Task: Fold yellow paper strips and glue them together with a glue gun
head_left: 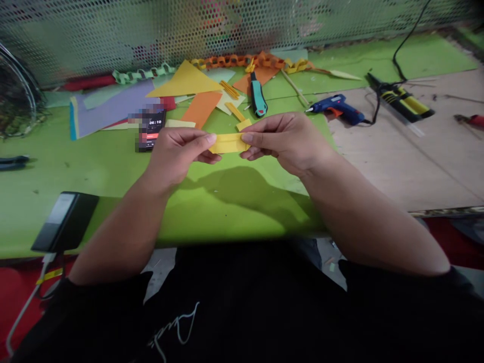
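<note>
A small yellow folded paper (229,143) is stretched level between my two hands, above the green table surface (242,201). My left hand (179,151) pinches its left end, thumb on top. At the other end my right hand (285,141) grips it between thumb and fingers. Creases run lengthwise along the paper. Just beyond it lie another yellow folded piece (244,125) and a narrow yellow strip (235,112). A teal utility knife (257,96) rests behind my right hand.
A phone (152,131) lies behind my left hand, near purple (117,98), yellow (185,82) and orange (202,108) paper. An orange paper chain (234,61) runs along the mesh. A blue glue gun (338,107) and pliers (403,98) lie right; a power bank (66,220) sits front left.
</note>
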Tool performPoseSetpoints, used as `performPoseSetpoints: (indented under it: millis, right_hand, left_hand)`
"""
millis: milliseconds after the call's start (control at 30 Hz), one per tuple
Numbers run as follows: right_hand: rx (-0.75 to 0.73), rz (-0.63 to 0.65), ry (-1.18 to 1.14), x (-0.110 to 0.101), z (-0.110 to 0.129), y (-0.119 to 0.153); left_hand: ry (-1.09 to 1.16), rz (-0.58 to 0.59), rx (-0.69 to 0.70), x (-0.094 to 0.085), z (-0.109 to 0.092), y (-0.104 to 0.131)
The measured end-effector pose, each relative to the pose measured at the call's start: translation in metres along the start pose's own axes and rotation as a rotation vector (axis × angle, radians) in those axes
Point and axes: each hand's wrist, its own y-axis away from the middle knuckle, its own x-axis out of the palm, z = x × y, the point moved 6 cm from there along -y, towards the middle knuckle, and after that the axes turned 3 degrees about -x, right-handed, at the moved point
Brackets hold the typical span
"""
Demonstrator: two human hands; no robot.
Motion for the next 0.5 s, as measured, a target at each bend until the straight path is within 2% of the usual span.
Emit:
performPoseSetpoints:
  millis: [200,500]
  right_hand:
    - [-0.050,0.024,-0.034,-0.0013,0.0012,-0.0001]
    - [-0.025,-0.048,0.023,-0.0015,0.0024,0.0005]
  left_hand:
    - [0.048,0.037,0.088,0.0013,-0.0029,0.0003]
    - [-0.067,-0.026,0.128,-0.0010,-0.0073,0.0035]
